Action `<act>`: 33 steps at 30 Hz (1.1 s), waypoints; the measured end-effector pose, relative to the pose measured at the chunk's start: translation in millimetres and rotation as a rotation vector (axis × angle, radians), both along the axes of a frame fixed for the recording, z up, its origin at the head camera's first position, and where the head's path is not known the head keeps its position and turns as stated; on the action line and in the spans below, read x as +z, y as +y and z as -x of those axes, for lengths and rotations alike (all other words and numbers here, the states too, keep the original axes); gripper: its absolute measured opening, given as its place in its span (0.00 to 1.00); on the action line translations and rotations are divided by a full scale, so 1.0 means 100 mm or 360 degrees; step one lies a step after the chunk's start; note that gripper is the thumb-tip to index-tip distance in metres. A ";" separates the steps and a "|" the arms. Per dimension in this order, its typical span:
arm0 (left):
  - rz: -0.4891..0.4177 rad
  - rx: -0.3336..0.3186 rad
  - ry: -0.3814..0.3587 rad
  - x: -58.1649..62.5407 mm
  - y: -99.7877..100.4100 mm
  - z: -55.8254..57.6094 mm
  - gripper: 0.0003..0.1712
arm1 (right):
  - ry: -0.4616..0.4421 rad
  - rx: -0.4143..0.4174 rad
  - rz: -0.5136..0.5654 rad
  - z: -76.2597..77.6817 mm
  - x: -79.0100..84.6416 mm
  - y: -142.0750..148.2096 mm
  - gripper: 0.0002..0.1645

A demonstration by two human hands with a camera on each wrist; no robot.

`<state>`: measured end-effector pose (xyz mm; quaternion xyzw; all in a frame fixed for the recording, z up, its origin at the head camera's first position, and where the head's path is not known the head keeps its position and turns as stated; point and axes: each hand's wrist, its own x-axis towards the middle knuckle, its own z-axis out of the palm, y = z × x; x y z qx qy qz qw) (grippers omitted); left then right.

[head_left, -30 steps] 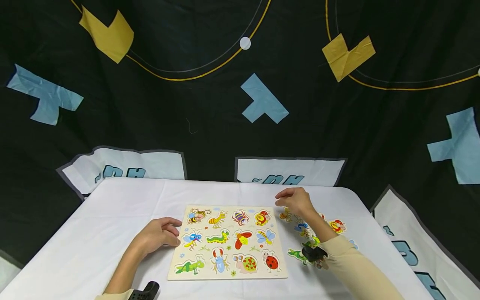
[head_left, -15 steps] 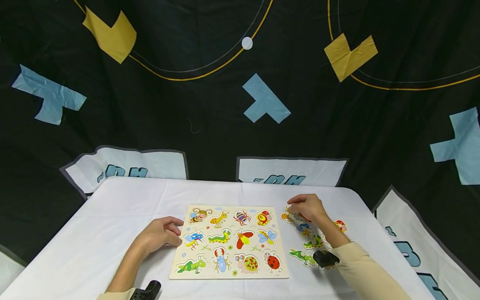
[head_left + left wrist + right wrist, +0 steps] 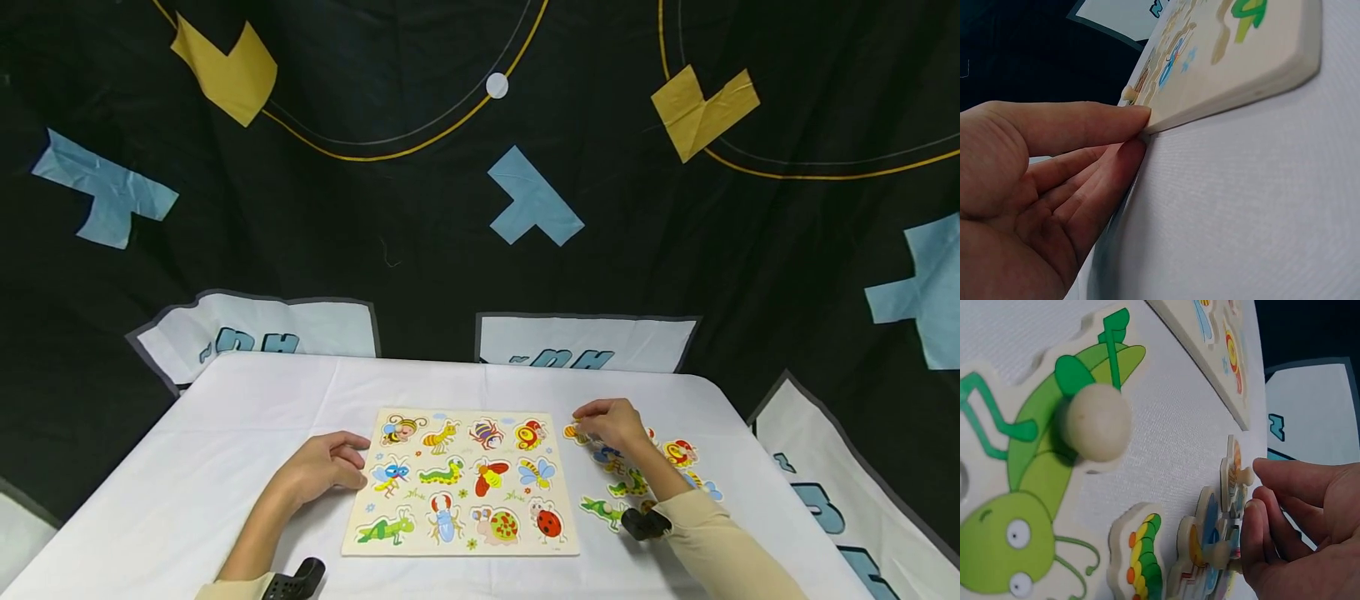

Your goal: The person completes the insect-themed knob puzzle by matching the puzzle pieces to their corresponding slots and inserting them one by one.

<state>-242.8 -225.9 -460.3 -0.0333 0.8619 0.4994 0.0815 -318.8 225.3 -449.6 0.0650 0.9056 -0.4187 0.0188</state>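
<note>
A pale wooden puzzle board (image 3: 465, 504) printed with insects lies on the table. My left hand (image 3: 321, 468) is at its left edge; in the left wrist view, thumb and fingertips (image 3: 1132, 128) touch the board's side. My right hand (image 3: 613, 423) hovers over loose knobbed insect pieces right of the board. In the right wrist view its fingertips (image 3: 1261, 467) stand apart, close to the knob of an orange insect piece (image 3: 1233, 465); whether they touch is unclear. Below lie a blue insect piece (image 3: 1212, 522), a caterpillar piece (image 3: 1144, 556) and a grasshopper piece (image 3: 1047, 450).
A red-and-yellow insect piece (image 3: 680, 452) and a blue-winged piece (image 3: 702, 485) lie farther right, partly beyond the forearm. White cloth covers the table (image 3: 262, 400). A black curtain (image 3: 420, 250) with taped shapes hangs behind.
My right hand has moved right and down from behind the pieces to above the orange insect piece. My left hand stays at the board's edge. The head view has shifted slightly.
</note>
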 end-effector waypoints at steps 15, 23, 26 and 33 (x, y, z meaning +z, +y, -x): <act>0.0031 -0.0002 0.0029 0.01 0.01 0.03 0.37 | -0.0022 -0.0001 -0.0009 0.03 -0.03 0.01 0.12; 0.0044 -0.0005 0.0039 0.02 0.01 0.00 0.37 | -0.0047 -0.0007 -0.0028 0.04 -0.05 0.01 0.11; 0.0018 -0.0007 0.0022 0.01 0.00 -0.01 0.37 | -0.0053 -0.0010 -0.0010 0.03 -0.07 0.01 0.11; -0.0024 -0.0007 0.0025 0.00 -0.01 -0.02 0.38 | -0.0029 -0.0006 -0.0012 0.02 -0.11 0.01 0.11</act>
